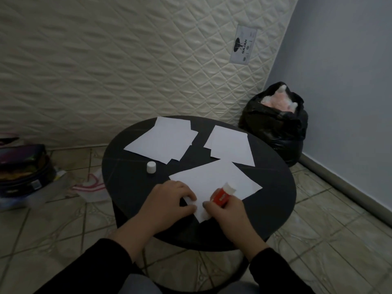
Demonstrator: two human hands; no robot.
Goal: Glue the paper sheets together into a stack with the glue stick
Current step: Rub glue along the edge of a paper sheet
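On the round black table (275, 187) lies a white paper sheet (214, 179) nearest me. My left hand (169, 200) holds down its near corner, fingers curled over the paper's edge. My right hand (227, 211) grips a red glue stick (221, 196) with its white tip uncapped and pointing up and away, just above the sheet. The white cap (151, 167) stands on the table to the left. Two more groups of white sheets lie farther back, one at the back left (163, 141) and one at the back right (231, 146).
A quilted mattress (127, 60) leans against the wall behind the table. A stuffed black bag (275, 128) sits on the tiled floor at the right. Dark cases (23, 170) and a plastic bag (91, 185) lie on the floor at the left.
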